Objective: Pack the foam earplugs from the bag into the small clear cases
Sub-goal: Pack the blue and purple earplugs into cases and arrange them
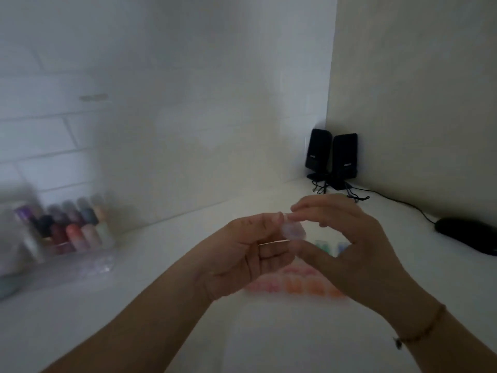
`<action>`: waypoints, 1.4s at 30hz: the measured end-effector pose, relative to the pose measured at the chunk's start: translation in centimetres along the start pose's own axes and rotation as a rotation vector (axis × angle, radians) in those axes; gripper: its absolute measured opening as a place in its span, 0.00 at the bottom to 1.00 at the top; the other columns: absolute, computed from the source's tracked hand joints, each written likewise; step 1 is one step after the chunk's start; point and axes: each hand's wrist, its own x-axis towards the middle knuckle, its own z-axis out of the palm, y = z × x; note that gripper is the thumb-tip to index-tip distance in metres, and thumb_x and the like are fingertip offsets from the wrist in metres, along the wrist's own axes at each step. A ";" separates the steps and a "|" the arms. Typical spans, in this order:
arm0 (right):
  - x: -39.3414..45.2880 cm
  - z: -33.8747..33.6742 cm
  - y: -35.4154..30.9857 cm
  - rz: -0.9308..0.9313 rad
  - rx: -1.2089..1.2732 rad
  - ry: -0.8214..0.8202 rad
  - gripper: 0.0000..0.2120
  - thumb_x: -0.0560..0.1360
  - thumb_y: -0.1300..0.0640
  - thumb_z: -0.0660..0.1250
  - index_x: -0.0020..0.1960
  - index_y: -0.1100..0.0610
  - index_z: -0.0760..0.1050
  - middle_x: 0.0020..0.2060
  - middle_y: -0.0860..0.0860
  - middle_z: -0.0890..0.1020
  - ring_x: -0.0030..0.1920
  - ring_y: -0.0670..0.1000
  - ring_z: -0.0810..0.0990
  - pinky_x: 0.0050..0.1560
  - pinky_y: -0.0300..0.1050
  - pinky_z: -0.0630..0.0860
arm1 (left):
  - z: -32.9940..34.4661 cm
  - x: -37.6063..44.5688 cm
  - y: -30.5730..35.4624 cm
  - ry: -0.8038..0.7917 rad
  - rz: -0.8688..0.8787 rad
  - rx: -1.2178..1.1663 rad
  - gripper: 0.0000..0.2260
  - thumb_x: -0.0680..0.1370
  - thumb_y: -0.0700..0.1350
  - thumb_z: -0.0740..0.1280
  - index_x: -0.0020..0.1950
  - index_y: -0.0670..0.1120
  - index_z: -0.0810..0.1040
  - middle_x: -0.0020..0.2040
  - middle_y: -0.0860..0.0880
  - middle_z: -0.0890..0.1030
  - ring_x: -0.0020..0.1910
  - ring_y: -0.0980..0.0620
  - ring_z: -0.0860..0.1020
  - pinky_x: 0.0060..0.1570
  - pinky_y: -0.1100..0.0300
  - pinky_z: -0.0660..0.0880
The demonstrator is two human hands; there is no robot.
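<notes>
A white bench (166, 319) carries blurred pink and orange earplugs (293, 285) beneath raised hands. The left hand (250, 254) and right hand (347, 238) both pinch what seems a small clear case (293, 230), each grip clamped on it.

2 hands (250, 251), 1 clear case (293, 229), 2 speakers (332, 158)
</notes>
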 end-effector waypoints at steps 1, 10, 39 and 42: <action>0.5 0.8 -0.7 -0.028 -0.047 0.048 0.11 0.72 0.51 0.72 0.52 0.55 0.81 0.51 0.45 0.81 0.53 0.46 0.79 0.54 0.37 0.72 | -0.6 -0.5 0.1 0.003 0.025 -0.027 0.15 0.69 0.47 0.72 0.52 0.40 0.84 0.50 0.43 0.83 0.44 0.50 0.83 0.51 0.57 0.81; 1.6 5.4 -1.9 0.002 0.006 0.241 0.06 0.72 0.63 0.72 0.47 0.56 0.80 0.49 0.44 0.82 0.50 0.38 0.80 0.51 0.25 0.70 | -3.9 -1.4 2.1 0.038 0.108 -0.155 0.15 0.74 0.42 0.67 0.56 0.33 0.80 0.53 0.37 0.83 0.47 0.49 0.84 0.50 0.61 0.81; 0.1 6.8 -1.4 0.112 0.215 0.055 0.12 0.76 0.61 0.67 0.58 0.52 0.75 0.59 0.42 0.80 0.66 0.48 0.75 0.63 0.44 0.72 | -5.4 -1.6 -1.7 -0.116 0.137 -0.143 0.22 0.74 0.53 0.71 0.62 0.39 0.79 0.59 0.39 0.81 0.57 0.44 0.81 0.60 0.50 0.77; -0.2 6.8 -1.5 0.083 0.109 0.125 0.13 0.74 0.54 0.67 0.58 0.54 0.76 0.57 0.44 0.80 0.57 0.43 0.78 0.55 0.39 0.76 | -5.5 -1.6 -2.0 -0.046 0.167 -0.151 0.16 0.75 0.49 0.67 0.57 0.40 0.82 0.54 0.42 0.84 0.50 0.49 0.84 0.54 0.54 0.80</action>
